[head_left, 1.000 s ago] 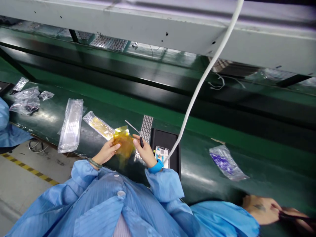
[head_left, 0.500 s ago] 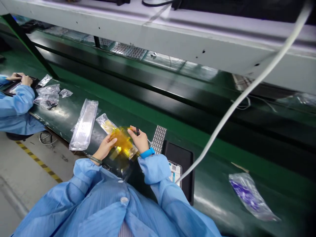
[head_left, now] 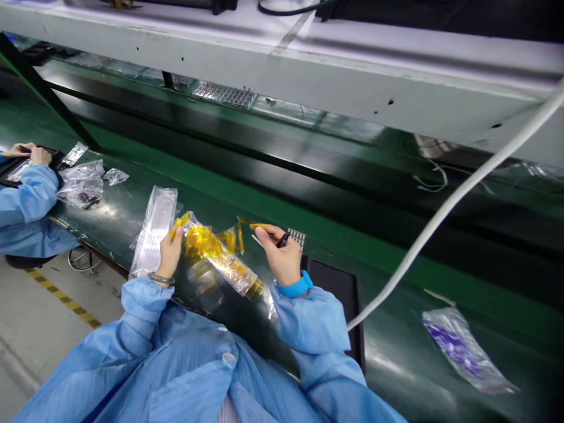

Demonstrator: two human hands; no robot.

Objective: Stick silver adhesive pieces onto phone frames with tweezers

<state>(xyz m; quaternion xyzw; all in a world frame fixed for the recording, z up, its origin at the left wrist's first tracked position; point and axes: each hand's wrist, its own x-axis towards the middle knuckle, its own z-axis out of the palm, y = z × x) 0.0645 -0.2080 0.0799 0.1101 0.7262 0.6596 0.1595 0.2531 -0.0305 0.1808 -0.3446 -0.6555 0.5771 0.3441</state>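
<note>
My left hand [head_left: 170,254] is closed in a pinch on a piece of amber film [head_left: 180,223], at the upper end of a clear plastic bag [head_left: 235,273] holding more amber film. Loose amber strips [head_left: 231,238] stick out beside the bag. To the right, my right hand [head_left: 284,258] pinches a thin amber film strip [head_left: 259,226] between thumb and forefinger. A slim black tool [head_left: 283,239] is also held in that hand; its kind is unclear. Between the hands, the bag lies slanted over the green bench. Behind the right hand, a gridded sheet [head_left: 297,237] is partly hidden.
Left of my left hand lies a long clear bag [head_left: 154,235]. A black tray [head_left: 337,294] sits beyond my right sleeve, near a hanging white cable [head_left: 423,235]. A bag with purple contents [head_left: 462,346] rests far right. A co-worker's hands [head_left: 33,154] are at the far left.
My hands have moved apart, the left up and leftward, the right to the right with an amber strip. The bag of film shows more fully between them. The view has shifted slightly.
</note>
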